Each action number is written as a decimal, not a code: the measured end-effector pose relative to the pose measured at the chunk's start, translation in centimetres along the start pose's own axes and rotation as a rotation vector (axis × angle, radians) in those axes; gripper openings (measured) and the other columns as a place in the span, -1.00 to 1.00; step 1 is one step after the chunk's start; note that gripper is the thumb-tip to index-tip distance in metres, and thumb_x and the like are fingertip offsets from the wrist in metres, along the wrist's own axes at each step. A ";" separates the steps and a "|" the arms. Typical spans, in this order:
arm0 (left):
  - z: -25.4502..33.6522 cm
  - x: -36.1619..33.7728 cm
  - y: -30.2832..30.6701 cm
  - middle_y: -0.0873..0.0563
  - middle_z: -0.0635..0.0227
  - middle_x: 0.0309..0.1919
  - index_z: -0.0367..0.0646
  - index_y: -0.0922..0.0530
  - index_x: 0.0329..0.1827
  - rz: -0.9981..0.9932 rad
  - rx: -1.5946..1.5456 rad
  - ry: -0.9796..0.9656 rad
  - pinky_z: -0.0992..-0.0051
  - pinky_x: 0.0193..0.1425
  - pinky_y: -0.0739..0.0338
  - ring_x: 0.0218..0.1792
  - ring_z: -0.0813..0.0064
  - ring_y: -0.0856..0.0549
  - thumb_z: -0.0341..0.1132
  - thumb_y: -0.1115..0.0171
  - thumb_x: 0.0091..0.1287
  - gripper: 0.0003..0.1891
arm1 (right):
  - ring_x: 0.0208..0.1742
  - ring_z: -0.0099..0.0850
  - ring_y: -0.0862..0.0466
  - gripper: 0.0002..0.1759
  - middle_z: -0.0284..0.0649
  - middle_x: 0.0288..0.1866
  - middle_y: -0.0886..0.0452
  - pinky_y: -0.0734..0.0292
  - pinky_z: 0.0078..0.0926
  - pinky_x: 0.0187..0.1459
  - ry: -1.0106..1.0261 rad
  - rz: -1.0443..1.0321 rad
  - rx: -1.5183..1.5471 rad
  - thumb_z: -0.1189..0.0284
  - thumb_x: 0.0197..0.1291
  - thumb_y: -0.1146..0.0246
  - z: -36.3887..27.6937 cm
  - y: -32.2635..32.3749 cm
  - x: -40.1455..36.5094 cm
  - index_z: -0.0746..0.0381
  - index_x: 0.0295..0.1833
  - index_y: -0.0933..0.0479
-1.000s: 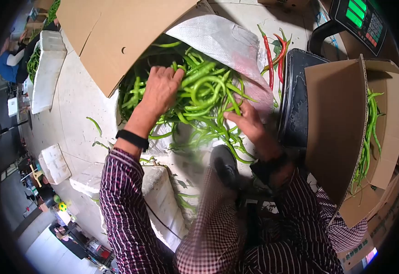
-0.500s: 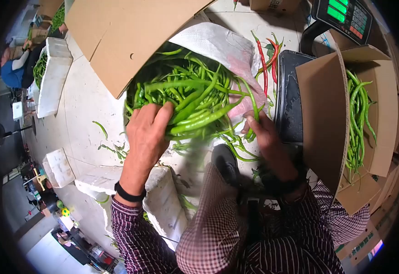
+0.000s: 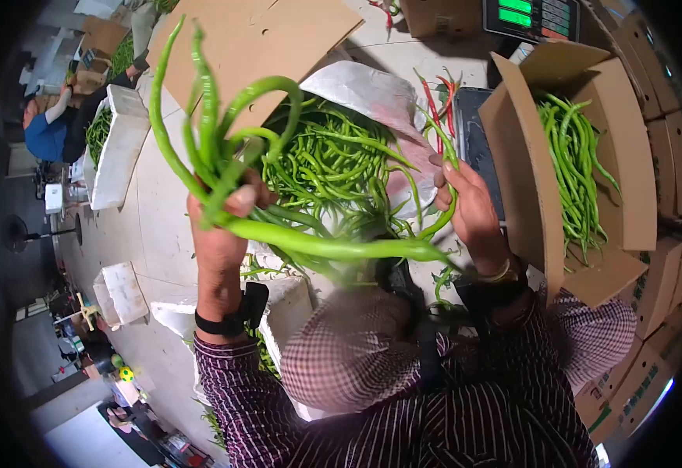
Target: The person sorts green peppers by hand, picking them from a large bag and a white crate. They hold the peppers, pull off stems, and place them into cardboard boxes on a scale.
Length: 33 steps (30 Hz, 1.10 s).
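My left hand (image 3: 228, 210) is closed around a bunch of long green chili peppers (image 3: 207, 101), raised toward the camera; their tips fan upward and one pepper sticks out to the right. My right hand (image 3: 470, 199) pinches a single curved green pepper (image 3: 449, 156) between thumb and fingers. Beyond and between the hands lies a heap of green peppers (image 3: 325, 160) in a white sack (image 3: 364, 82), its mouth folded back. To the right, more green peppers (image 3: 579, 171) lie inside an open cardboard box (image 3: 513, 187).
Cardboard sheet (image 3: 232, 47) covers the sack's far left. Red peppers (image 3: 450, 109) lie near a black scale platform (image 3: 477, 132) with a lit display (image 3: 515, 11). Foam boxes (image 3: 122, 292) stand at left. Another person (image 3: 51, 129) works far left. Stacked cartons (image 3: 657, 288) line the right.
My left hand has lifted a bunch of peppers out of the sack, up toward the camera. My right hand, still with a pepper, has moved slightly up and right. The view has shifted.
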<state>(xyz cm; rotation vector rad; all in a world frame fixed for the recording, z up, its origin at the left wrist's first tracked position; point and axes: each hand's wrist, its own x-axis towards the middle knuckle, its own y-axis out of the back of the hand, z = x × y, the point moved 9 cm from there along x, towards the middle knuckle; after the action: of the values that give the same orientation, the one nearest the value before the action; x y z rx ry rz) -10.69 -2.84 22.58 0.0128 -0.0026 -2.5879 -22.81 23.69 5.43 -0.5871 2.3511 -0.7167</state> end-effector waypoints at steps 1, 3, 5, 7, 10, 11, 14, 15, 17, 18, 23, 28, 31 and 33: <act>0.3 -0.1 -0.1 -0.53 0.37 -0.37 -0.24 -0.42 0.08 0.004 -0.064 0.022 0.44 -0.29 -0.50 -0.39 0.49 -0.53 -0.31 -0.30 0.17 -0.57 | -0.41 -0.65 -0.28 -0.71 -0.38 -0.32 -0.39 -0.20 -0.66 -0.37 -0.014 -0.025 0.083 0.36 0.43 -0.07 -0.4 -0.4 -0.7 0.33 0.10 -0.46; 0.7 -0.5 -0.5 -0.46 0.44 -0.32 -0.14 -0.39 0.13 -0.035 -0.194 0.063 0.43 -0.19 -0.42 -0.33 0.54 -0.44 -0.34 -0.25 0.21 -0.58 | -0.45 -0.66 -0.26 -0.68 -0.39 -0.34 -0.38 -0.19 -0.65 -0.40 -0.034 -0.022 0.155 0.36 0.44 -0.05 -1.5 -1.0 -1.8 0.36 0.14 -0.44; 2.3 -1.0 -1.4 -0.43 0.45 -0.31 -0.14 -0.36 0.11 -0.033 -0.316 0.044 0.45 -0.15 -0.41 -0.35 0.58 -0.37 -0.34 -0.23 0.24 -0.60 | -0.51 -0.67 -0.23 -0.63 -0.39 -0.36 -0.39 -0.18 -0.67 -0.44 -0.063 -0.080 0.292 0.33 0.47 -0.02 -2.5 -2.5 -2.9 0.39 0.19 -0.39; 3.9 -1.4 -2.3 -0.36 0.47 -0.34 -0.13 -0.33 0.14 -0.064 -0.412 0.042 0.49 -0.12 -0.41 -0.34 0.62 -0.32 -0.36 -0.21 0.26 -0.60 | -0.52 -0.68 -0.24 -0.61 -0.38 -0.36 -0.40 -0.18 -0.69 -0.46 -0.050 -0.179 0.371 0.31 0.47 -0.01 -3.6 -3.3 -3.6 0.39 0.21 -0.37; 5.8 -2.4 -3.7 -0.30 0.49 -0.37 -0.12 -0.33 0.14 -0.078 -0.550 0.042 0.54 -0.14 -0.40 -0.33 0.64 -0.33 -0.36 -0.20 0.28 -0.61 | -0.54 -0.70 -0.26 -0.55 -0.36 -0.36 -0.42 -0.19 -0.76 -0.54 -0.050 -0.270 0.452 0.24 0.47 -0.01 -5.2 -4.6 -5.3 0.40 0.23 -0.33; 6.6 -2.7 -4.7 -0.26 0.51 -0.39 -0.13 -0.32 0.23 -0.123 -0.581 0.043 0.59 -0.17 -0.36 -0.36 0.68 -0.32 -0.34 -0.20 0.29 -0.55 | -0.56 -0.68 -0.28 -0.62 -0.32 -0.35 -0.48 -0.17 -0.76 -0.57 -0.067 -0.328 0.509 0.23 0.47 -0.02 -5.7 -5.2 -6.1 0.32 0.15 -0.40; 8.2 -3.9 -6.1 -0.25 0.53 -0.39 -0.11 -0.28 0.35 -0.225 -0.647 0.013 0.60 -0.20 -0.35 -0.39 0.71 -0.30 -0.34 -0.19 0.31 -0.46 | -0.56 -0.71 -0.30 -0.70 -0.30 -0.33 -0.51 -0.10 -0.83 -0.65 -0.049 -0.361 0.574 0.31 0.43 -0.10 -6.8 -5.4 -7.9 0.29 0.10 -0.44; 8.4 -4.3 -6.3 -0.25 0.54 -0.40 -0.09 -0.25 0.41 -0.197 -0.653 0.024 0.63 -0.25 -0.32 -0.42 0.73 -0.29 -0.33 -0.19 0.32 -0.42 | -0.54 -0.73 -0.30 -0.70 -0.31 -0.30 -0.50 -0.11 -0.84 -0.64 -0.048 -0.386 0.526 0.37 0.39 -0.14 -7.2 -5.5 -8.7 0.32 0.11 -0.43; 9.1 -5.2 -6.8 -0.25 0.55 -0.40 -0.08 -0.27 0.40 -0.221 -0.654 0.046 0.63 -0.27 -0.32 -0.42 0.74 -0.29 -0.32 -0.19 0.32 -0.43 | -0.49 -0.78 -0.29 -0.64 -0.33 -0.20 -0.47 -0.11 -0.88 -0.62 -0.041 -0.428 0.411 0.57 0.25 -0.22 -8.0 -5.7 -9.8 0.37 0.16 -0.41; 9.3 -5.6 -7.2 -0.24 0.55 -0.40 -0.07 -0.28 0.39 -0.250 -0.662 0.077 0.64 -0.29 -0.31 -0.43 0.74 -0.29 -0.31 -0.18 0.33 -0.44 | -0.49 -0.78 -0.29 -0.64 -0.33 -0.20 -0.47 -0.11 -0.88 -0.62 -0.035 -0.438 0.410 0.57 0.25 -0.22 -8.3 -5.9 -10.2 0.37 0.16 -0.41; 10.4 -8.2 -9.7 -0.26 0.54 -0.41 -0.02 -0.28 0.40 -0.300 -0.700 0.119 0.65 -0.38 -0.28 -0.47 0.75 -0.29 -0.30 -0.15 0.36 -0.47 | -0.48 -0.74 -0.29 -0.57 -0.27 -0.11 -0.47 -0.13 -0.86 -0.62 -0.055 -0.444 0.369 0.65 0.19 -0.12 -9.4 -5.9 -12.1 0.38 0.21 -0.37; 10.1 -10.5 -12.5 -0.26 0.53 -0.41 0.03 -0.23 0.43 -0.391 -0.742 0.165 0.65 -0.39 -0.29 -0.50 0.75 -0.30 -0.30 -0.14 0.37 -0.45 | -0.42 -0.61 -0.35 -0.42 -0.15 -0.06 -0.49 -0.23 -0.77 -0.58 -0.056 -0.553 0.525 0.60 0.07 -0.03 -10.5 -5.9 -13.6 0.39 0.29 -0.29; 8.9 -11.4 -13.8 -0.30 0.47 -0.45 -0.03 -0.26 0.40 -0.345 -0.854 0.196 0.56 -0.42 -0.40 -0.54 0.67 -0.34 -0.29 -0.18 0.32 -0.43 | -0.40 -0.58 -0.35 -0.38 -0.16 -0.05 -0.51 -0.24 -0.72 -0.57 -0.080 -0.595 0.520 0.54 0.03 -0.05 -11.1 -5.4 -14.8 0.38 0.30 -0.28; 8.0 -12.0 -14.7 -0.30 0.47 -0.45 -0.02 -0.26 0.40 -0.369 -0.899 0.215 0.56 -0.42 -0.40 -0.54 0.67 -0.34 -0.30 -0.18 0.32 -0.43 | -0.41 -0.58 -0.34 -0.36 -0.18 -0.03 -0.53 -0.21 -0.73 -0.57 -0.106 -0.620 0.515 0.49 0.01 -0.07 -11.0 -5.0 -15.6 0.36 0.31 -0.27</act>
<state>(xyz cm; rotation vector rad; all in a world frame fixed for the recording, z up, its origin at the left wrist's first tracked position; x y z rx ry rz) -8.30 15.90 30.61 -0.0436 1.3311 -2.6851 -17.70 32.37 22.40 -1.0875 1.7659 -1.4626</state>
